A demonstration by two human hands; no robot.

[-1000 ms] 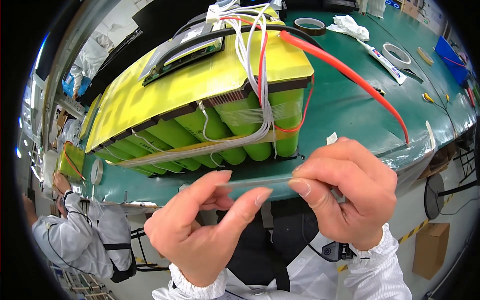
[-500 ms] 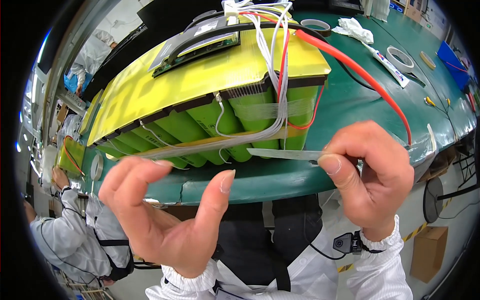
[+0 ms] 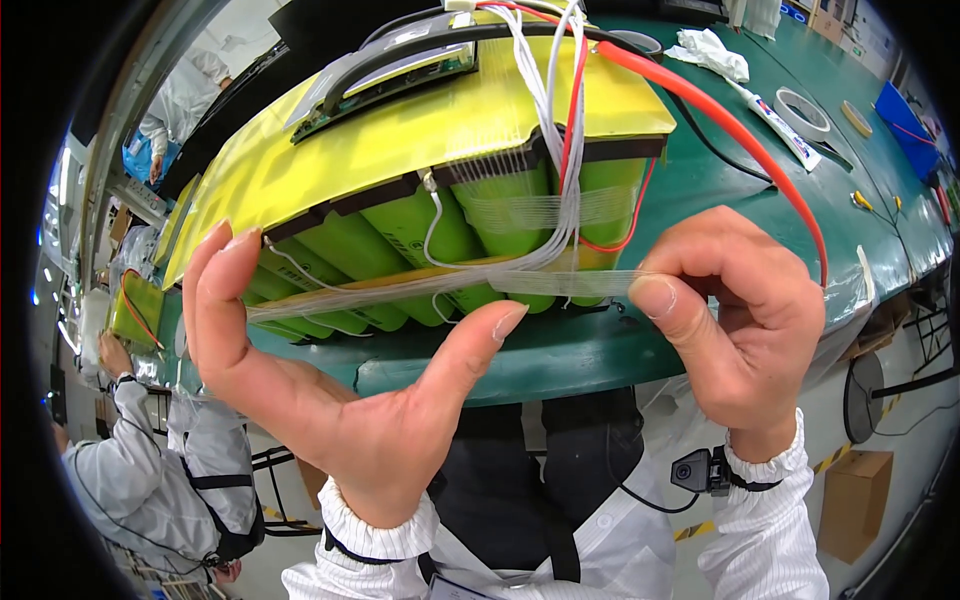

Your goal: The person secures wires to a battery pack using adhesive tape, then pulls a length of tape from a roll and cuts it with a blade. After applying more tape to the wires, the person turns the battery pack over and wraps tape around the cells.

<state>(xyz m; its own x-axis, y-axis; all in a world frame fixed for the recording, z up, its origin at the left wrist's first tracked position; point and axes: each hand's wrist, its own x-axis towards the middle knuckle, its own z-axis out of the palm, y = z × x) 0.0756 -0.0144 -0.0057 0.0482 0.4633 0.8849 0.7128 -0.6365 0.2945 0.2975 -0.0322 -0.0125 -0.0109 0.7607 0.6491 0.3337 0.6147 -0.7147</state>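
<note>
Pinching tape strip, right hand, battery pack

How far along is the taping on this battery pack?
Done: one clear tape band already crosses the green cells. In hand: the right hand pinches a tape strip; the left hand is spread open at its other end. Left: pressing it down over the white wires.

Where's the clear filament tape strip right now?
Head view, centre: the clear filament tape strip stretches from the right hand leftward across the green cylindrical battery cells, above the left hand.
</note>
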